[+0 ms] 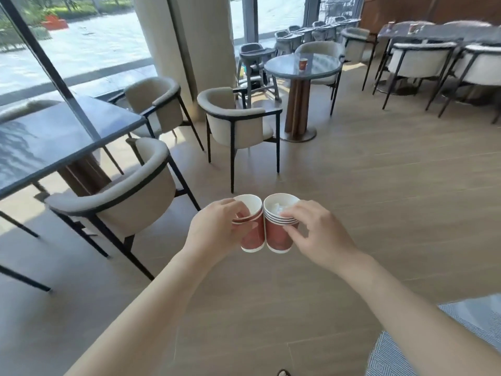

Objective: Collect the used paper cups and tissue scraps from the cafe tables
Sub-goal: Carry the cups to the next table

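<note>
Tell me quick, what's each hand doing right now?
Left hand: closed on a short cup stack.
Right hand: closed on a taller cup stack with tissue inside.

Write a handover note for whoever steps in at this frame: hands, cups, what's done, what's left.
Left hand: holds a short cup stack.
Right hand: holds a taller cup stack with white tissue in the top cup. The two stacks touch side by side over the floor.
Done: several cups gathered and nested.
Left: one cup on the round table ahead; two more cups on the long table at far right, too blurred to tell if there are scraps. Probably merge the stacks first to free a hand.
</note>
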`<state>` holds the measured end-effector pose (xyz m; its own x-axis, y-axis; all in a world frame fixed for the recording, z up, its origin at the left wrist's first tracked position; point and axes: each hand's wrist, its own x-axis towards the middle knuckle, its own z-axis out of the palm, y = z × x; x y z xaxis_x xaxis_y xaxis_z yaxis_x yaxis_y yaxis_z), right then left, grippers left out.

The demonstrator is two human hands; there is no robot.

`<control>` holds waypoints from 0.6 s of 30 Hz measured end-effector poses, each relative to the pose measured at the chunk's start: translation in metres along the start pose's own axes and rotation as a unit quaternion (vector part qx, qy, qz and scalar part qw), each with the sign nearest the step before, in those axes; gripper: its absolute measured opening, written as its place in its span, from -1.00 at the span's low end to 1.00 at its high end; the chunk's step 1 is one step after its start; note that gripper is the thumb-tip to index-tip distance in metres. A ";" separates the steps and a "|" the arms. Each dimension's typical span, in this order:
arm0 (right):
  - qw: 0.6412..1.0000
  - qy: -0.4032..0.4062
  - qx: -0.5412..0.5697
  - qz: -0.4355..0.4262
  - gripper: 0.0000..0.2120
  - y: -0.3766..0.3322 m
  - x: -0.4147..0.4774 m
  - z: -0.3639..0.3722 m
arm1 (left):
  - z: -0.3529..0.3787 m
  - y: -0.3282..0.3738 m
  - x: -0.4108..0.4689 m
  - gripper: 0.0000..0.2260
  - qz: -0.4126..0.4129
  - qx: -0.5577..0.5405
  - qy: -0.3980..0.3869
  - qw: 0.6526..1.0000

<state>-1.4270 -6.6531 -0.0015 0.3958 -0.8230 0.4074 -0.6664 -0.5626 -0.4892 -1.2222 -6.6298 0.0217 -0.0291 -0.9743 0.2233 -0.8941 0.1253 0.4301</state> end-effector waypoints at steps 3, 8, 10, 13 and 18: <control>1.000 0.011 -0.007 0.020 -0.77 0.044 0.041 -0.009 | 0.021 0.008 0.066 -0.86 0.014 -0.008 -0.007 1.000; 0.998 0.019 -0.016 0.063 -0.77 0.111 0.096 -0.016 | 0.056 0.012 0.158 -0.86 0.050 -0.012 -0.029 0.998; 0.996 0.033 -0.019 0.075 -0.77 0.139 0.122 -0.016 | 0.071 0.011 0.199 -0.87 0.063 -0.012 -0.025 0.998; 0.995 0.046 -0.027 0.088 -0.76 0.179 0.168 -0.012 | 0.093 0.006 0.263 -0.89 0.087 -0.023 -0.023 0.996; 0.994 0.051 -0.037 0.085 -0.76 0.245 0.260 -0.004 | 0.121 -0.005 0.381 -0.90 0.110 -0.047 -0.030 0.992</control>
<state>-1.4896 -7.0050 -0.0127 0.2101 -0.8918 0.4008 -0.7649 -0.4052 -0.5008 -1.2829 -7.0239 -0.0010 -0.2473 -0.9306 0.2698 -0.8178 0.3498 0.4570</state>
